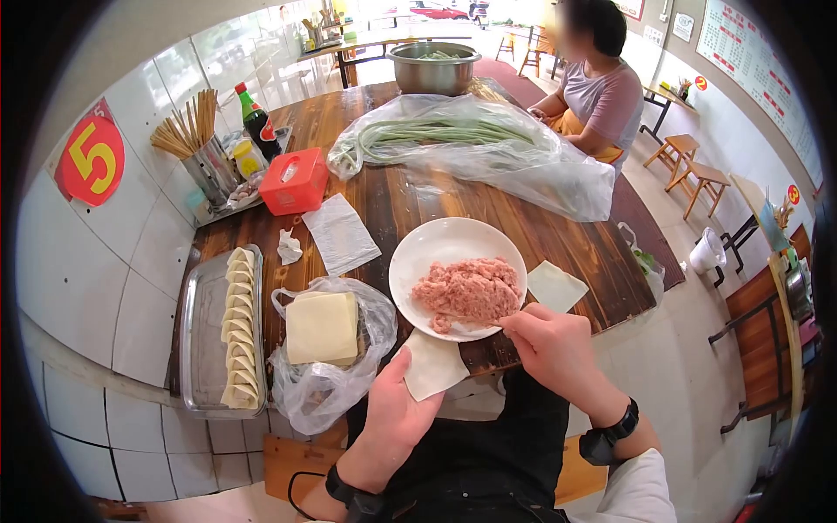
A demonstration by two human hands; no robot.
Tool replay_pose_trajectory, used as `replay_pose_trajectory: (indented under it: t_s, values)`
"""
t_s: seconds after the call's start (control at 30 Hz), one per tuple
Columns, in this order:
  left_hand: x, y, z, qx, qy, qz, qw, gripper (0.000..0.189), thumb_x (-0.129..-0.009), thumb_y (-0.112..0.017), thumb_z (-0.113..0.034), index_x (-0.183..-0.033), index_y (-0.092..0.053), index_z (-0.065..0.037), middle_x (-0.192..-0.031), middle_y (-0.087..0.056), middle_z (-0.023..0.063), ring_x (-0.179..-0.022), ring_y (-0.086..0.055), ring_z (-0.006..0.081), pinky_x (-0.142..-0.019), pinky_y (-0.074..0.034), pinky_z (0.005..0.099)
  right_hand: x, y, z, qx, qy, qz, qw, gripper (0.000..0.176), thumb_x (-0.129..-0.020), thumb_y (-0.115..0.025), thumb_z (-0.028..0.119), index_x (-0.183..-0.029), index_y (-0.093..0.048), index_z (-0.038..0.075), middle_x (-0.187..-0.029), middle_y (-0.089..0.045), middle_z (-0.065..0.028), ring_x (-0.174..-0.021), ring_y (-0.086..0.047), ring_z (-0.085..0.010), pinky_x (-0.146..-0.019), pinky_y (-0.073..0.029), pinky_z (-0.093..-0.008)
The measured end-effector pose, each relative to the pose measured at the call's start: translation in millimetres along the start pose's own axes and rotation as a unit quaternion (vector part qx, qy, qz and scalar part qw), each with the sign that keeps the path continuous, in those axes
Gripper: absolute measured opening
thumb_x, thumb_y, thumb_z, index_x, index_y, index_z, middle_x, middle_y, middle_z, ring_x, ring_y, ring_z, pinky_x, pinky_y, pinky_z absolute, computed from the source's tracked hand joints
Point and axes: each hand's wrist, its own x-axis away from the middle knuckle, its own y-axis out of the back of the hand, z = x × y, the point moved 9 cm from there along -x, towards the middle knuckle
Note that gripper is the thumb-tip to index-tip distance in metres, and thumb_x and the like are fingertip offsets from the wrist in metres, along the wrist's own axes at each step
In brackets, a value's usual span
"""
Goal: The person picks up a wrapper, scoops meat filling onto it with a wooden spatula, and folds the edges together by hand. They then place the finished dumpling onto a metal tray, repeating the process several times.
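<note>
My left hand (pixel 403 417) holds a square dough wrapper (pixel 436 364) between thumb and fingers, just below the plate. My right hand (pixel 551 344) is pinched closed at the near right rim of a white plate (pixel 420 246). A thin, pale tip seems to stick out from its fingers towards the minced meat; what they hold is mostly hidden. Pink minced meat (pixel 466 292) is heaped on the plate. Left of the plate, a stack of wrappers (pixel 321 327) lies on a clear plastic bag (pixel 318 405). One more wrapper (pixel 558 286) lies to the right.
A metal tray (pixel 205 340) holds a row of folded dumplings (pixel 240 327). Farther back are a red tissue box (pixel 295 181), a sauce bottle (pixel 257 122), chopsticks (pixel 187 126), bagged green stalks (pixel 449 135) and a metal pot (pixel 434 70). Another person (pixel 602 87) sits at the far right.
</note>
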Motion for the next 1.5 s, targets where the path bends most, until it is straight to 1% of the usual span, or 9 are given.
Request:
replay_pose_trajectory:
  t_s: [0.33, 0.53, 0.73, 0.93, 1.33, 1.4, 1.43, 1.47, 1.5]
  values:
    - [-3, -6, 1, 0.086, 0.024, 0.058, 0.994, 0.046, -0.108, -0.032, -0.02, -0.147, -0.033, 0.004, -0.147, -0.046, 0.0198, -0.139, -0.043, 0.0337, -0.121, -0.028, 0.0508, 21, -2, 3, -0.101, -0.037, 0.03, 0.994, 0.003, -0.085, -0.07, 0.01, -0.087, -0.069, 0.012, -0.074, -0.063, -0.0062, -0.061, -0.064, -0.0284, -0.051, -0.049, -0.0361]
    - [1, -2, 3, 0.069, 0.01, -0.01, 0.998, 0.044, -0.108, -0.031, -0.019, -0.146, -0.035, 0.003, -0.147, -0.046, 0.0176, -0.137, -0.045, 0.0308, -0.12, -0.032, 0.0483, 58, -10, 35, 0.017, 0.048, -0.037, 0.998, 0.031, -0.071, -0.07, 0.002, -0.099, -0.073, 0.013, -0.075, -0.063, -0.0007, -0.054, -0.061, -0.0213, -0.048, -0.046, -0.0324]
    - [4, -1, -1, 0.035, 0.004, -0.007, 0.999, 0.043, -0.109, -0.032, -0.02, -0.145, -0.035, 0.003, -0.147, -0.046, 0.017, -0.138, -0.044, 0.0307, -0.12, -0.033, 0.0478, 41, 14, 14, -0.034, 0.019, -0.078, 0.996, 0.018, -0.08, -0.07, 0.005, -0.095, -0.072, 0.014, -0.074, -0.063, -0.0018, -0.056, -0.061, -0.0232, -0.049, -0.046, -0.0332]
    - [5, -4, -4, 0.022, -0.008, -0.003, 1.0, 0.043, -0.109, -0.032, -0.02, -0.145, -0.035, 0.003, -0.146, -0.046, 0.0173, -0.138, -0.045, 0.0304, -0.119, -0.034, 0.0475, 22, 3, 12, -0.068, -0.024, -0.005, 0.997, 0.006, -0.083, -0.072, 0.004, -0.089, -0.072, 0.007, -0.075, -0.066, -0.0079, -0.063, -0.066, -0.0281, -0.054, -0.05, -0.0338]
    - [17, 9, -9, 0.069, 0.01, -0.007, 0.998, 0.045, -0.107, -0.036, -0.019, -0.147, -0.033, 0.003, -0.145, -0.046, 0.0189, -0.136, -0.046, 0.0324, -0.118, -0.035, 0.0497, 57, 16, 23, 0.023, 0.038, -0.066, 0.997, 0.021, -0.075, -0.068, 0.001, -0.093, -0.066, 0.011, -0.075, -0.064, -0.0005, -0.057, -0.06, -0.019, -0.051, -0.044, -0.0319]
    - [30, 4, -12, 0.033, -0.003, 0.004, 0.999, 0.047, -0.105, -0.04, -0.019, -0.147, -0.034, 0.001, -0.146, -0.046, 0.0179, -0.136, -0.047, 0.0323, -0.118, -0.035, 0.05, 56, 12, 23, 0.001, 0.042, -0.066, 0.997, 0.015, -0.084, -0.066, -0.001, -0.096, -0.062, 0.008, -0.075, -0.065, -0.0008, -0.057, -0.06, -0.0146, -0.052, -0.044, -0.0308]
    - [32, 6, -10, 0.033, -0.001, 0.004, 0.999, 0.047, -0.105, -0.04, -0.019, -0.147, -0.034, 0.001, -0.146, -0.046, 0.0179, -0.136, -0.047, 0.0323, -0.118, -0.035, 0.05, 57, -6, 1, -0.199, -0.111, -0.022, 0.974, 0.013, -0.089, -0.063, 0.001, -0.101, -0.061, 0.007, -0.078, -0.065, -0.0006, -0.058, -0.06, -0.0123, -0.053, -0.045, -0.0308]
    - [34, -3, -6, 0.058, 0.014, 0.06, 0.996, 0.048, -0.104, -0.041, -0.02, -0.148, -0.034, -0.002, -0.147, -0.046, 0.0162, -0.136, -0.047, 0.0318, -0.118, -0.035, 0.0498, 67, -34, -13, -0.385, -0.256, 0.022, 0.886, 0.011, -0.095, -0.06, 0.002, -0.105, -0.06, 0.005, -0.081, -0.066, -0.0004, -0.059, -0.059, -0.01, -0.054, -0.047, -0.0308]
    - [37, -12, -2, 0.084, 0.03, 0.117, 0.989, 0.049, -0.104, -0.043, -0.02, -0.15, -0.034, -0.005, -0.147, -0.047, 0.0146, -0.136, -0.047, 0.0312, -0.117, -0.035, 0.0497, 66, -50, -10, -0.457, -0.29, 0.052, 0.839, 0.015, -0.101, -0.054, 0.006, -0.115, -0.057, 0.003, -0.09, -0.064, -0.0008, -0.074, -0.059, -0.0062, -0.066, -0.05, -0.0294]
